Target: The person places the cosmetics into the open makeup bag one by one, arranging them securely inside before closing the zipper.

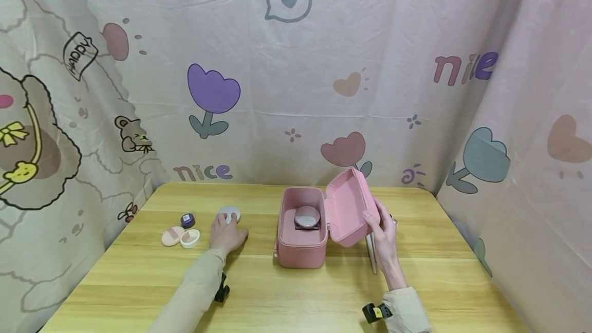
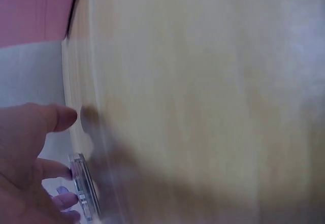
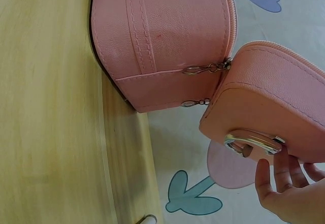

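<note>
A pink zip-up cosmetic case (image 1: 301, 258) stands on the table with its lid (image 1: 348, 208) swung out to the right. My right hand (image 1: 385, 233) grips the lid's outer edge, thumb at the rim and fingers behind, beside a metal-trimmed handle (image 3: 254, 141) in the right wrist view. Inside the case lies a round compact (image 1: 307, 215). To the left, my left hand (image 1: 225, 234) reaches over a flat round compact (image 1: 230, 210) on the table. The left wrist view has fingertips touching this compact (image 2: 86, 191), with the thumb held apart from it.
Left of my left hand are a small purple jar (image 1: 187, 220), a round peach piece (image 1: 171, 236) and a small cream-coloured pot (image 1: 190, 239). A slim pale stick (image 1: 372, 257) lies right of the case, partly under the lid. A printed curtain (image 1: 287, 91) hangs behind the table.
</note>
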Demonstrator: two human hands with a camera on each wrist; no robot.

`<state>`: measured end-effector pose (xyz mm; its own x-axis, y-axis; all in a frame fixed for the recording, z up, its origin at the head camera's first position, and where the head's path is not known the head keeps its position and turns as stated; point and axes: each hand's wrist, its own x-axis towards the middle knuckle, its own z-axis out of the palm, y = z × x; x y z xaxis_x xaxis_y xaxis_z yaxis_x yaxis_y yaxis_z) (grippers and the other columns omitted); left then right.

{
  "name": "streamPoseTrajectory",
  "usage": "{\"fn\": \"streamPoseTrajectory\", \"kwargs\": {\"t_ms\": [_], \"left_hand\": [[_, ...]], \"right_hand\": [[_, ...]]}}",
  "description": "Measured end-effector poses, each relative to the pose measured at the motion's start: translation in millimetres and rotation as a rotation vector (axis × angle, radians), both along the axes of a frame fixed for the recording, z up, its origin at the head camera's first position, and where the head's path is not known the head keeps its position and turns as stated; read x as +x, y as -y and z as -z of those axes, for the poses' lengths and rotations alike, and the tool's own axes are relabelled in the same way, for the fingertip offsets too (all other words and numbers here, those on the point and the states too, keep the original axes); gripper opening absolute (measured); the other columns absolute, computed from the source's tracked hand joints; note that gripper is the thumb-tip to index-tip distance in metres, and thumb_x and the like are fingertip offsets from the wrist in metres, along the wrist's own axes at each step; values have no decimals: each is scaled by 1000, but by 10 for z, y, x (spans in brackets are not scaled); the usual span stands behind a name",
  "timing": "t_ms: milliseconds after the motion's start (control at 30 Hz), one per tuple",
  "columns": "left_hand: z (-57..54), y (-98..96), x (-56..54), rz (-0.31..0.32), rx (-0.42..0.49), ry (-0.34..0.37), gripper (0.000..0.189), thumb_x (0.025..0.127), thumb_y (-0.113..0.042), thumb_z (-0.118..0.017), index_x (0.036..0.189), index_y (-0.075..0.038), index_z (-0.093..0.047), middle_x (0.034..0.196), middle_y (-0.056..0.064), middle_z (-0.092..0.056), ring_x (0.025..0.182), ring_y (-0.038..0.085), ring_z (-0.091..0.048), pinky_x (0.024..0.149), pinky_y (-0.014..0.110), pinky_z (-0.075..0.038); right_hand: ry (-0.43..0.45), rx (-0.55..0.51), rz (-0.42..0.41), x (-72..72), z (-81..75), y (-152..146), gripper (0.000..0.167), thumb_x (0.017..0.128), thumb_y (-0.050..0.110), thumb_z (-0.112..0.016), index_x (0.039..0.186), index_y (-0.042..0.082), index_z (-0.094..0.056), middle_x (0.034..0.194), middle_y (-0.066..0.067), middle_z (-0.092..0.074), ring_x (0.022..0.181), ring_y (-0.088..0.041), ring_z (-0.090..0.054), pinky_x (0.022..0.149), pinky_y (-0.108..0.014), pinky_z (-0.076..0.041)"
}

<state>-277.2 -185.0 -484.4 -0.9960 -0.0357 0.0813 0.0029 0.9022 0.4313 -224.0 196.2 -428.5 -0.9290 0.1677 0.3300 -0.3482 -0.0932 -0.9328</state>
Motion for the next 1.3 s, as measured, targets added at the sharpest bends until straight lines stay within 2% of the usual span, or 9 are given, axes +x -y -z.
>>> {"fn": "streamPoseTrajectory", "kwargs": {"t_ms": [233,400,467,633,733,800,967,1167,1300], "left_hand": [[12,-75,33,46,-149,-216,38,90,-17,-66,112,14,-66,135,43,-49,121,60,-51,105,63,-46],[59,-95,29,51,-150,-289,19,88,-13,-71,86,6,-70,100,31,-69,91,47,-63,81,55,-57],[66,-100,22,46,-132,-305,18,88,-12,-72,77,2,-69,84,23,-70,80,38,-63,70,50,-57],[61,-97,5,27,-70,-321,26,84,-15,-79,66,-3,-66,67,12,-66,61,22,-55,53,34,-48],[55,-93,6,22,-33,-309,33,82,-20,-83,64,-3,-62,62,10,-62,54,18,-47,48,28,-37],[53,-88,6,16,-6,-299,31,79,-23,-85,69,0,-67,67,13,-67,55,16,-47,48,26,-35],[53,-59,-3,0,70,-288,36,75,-23,-88,93,5,-75,85,21,-75,62,19,-58,52,31,-48],[52,-36,-15,-5,102,-272,34,73,-25,-89,84,2,-72,81,16,-73,66,22,-60,55,33,-47],[73,-15,-18,-30,118,-238,43,74,-27,-88,94,7,-70,88,21,-70,76,29,-62,62,39,-51]], "right_hand": [[13,9,3,-1,3,-3,54,101,8,-51,152,1,-37,136,0,-50,115,-5,-57,94,-14,-51],[10,7,-7,-4,1,-2,54,101,8,-51,153,1,-36,140,-5,-48,116,-6,-57,95,-15,-52],[8,6,-9,-4,-2,-3,55,101,9,-50,153,1,-36,141,-7,-47,116,-6,-57,94,-14,-52],[9,9,-8,-1,-6,-1,55,101,8,-50,153,1,-35,143,-9,-46,116,-5,-57,95,-13,-51],[14,8,-5,0,-4,-1,55,101,8,-50,153,2,-36,144,-9,-46,116,-5,-57,95,-13,-51],[14,8,-4,0,-1,-2,55,101,8,-50,153,2,-36,144,-9,-46,116,-5,-57,95,-13,-51],[16,11,-3,3,-1,-5,55,101,8,-50,153,2,-36,142,-8,-47,116,-5,-57,95,-14,-51],[15,9,1,2,1,-6,54,101,8,-50,153,1,-36,137,-1,-49,115,-5,-57,94,-14,-51],[15,11,4,3,0,-4,54,101,8,-50,153,1,-36,135,2,-50,115,-4,-57,94,-14,-51]]}}
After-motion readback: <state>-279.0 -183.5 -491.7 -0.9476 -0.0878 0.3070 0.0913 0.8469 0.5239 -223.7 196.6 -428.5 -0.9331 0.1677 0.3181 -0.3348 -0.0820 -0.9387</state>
